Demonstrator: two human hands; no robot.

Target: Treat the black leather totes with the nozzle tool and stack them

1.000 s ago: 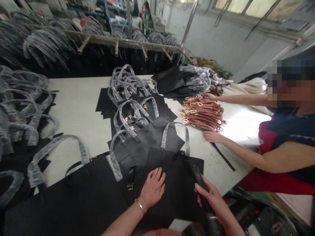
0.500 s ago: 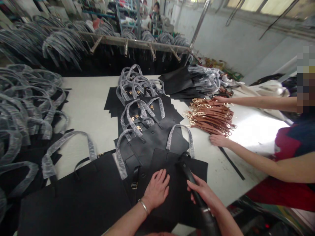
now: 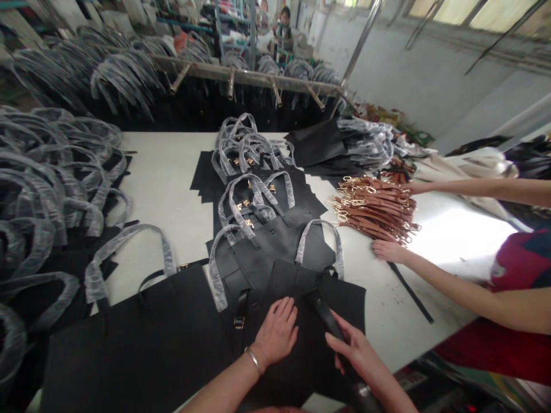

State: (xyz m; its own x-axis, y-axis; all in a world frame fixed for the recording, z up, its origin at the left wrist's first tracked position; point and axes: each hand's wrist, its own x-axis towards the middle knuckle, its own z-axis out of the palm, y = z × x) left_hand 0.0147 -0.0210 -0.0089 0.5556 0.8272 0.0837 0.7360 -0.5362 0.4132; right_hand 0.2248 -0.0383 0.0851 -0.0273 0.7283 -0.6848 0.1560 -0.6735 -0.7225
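My left hand [image 3: 276, 334], with a metal bangle at its wrist, lies flat on a black bag panel [image 3: 297, 310] with fingers stretched out. In my right hand [image 3: 355, 347] is a long black wand-like tool [image 3: 321, 307], its front end low over that same panel; its exact kind is unclear. The bag's plastic-wrapped handle [image 3: 321, 226] arches behind the panel's top edge. A black strap with a gold buckle [image 3: 240, 322] lies left of my left hand. Another black bag [image 3: 142, 338] with a wrapped handle lies flat further left.
More black bags with wrapped handles [image 3: 253, 192] overlap up the white table [image 3: 166, 172], and others pile at the left [image 3: 55, 172]. At right, a co-worker's hands [image 3: 390, 250] touch brown straps with gold clasps [image 3: 374, 209]. A rail with pegs [image 3: 249, 74] crosses behind.
The view has shifted slightly, so most things sit further right. My right hand and the tool have moved a little down; my left hand stays on the panel.
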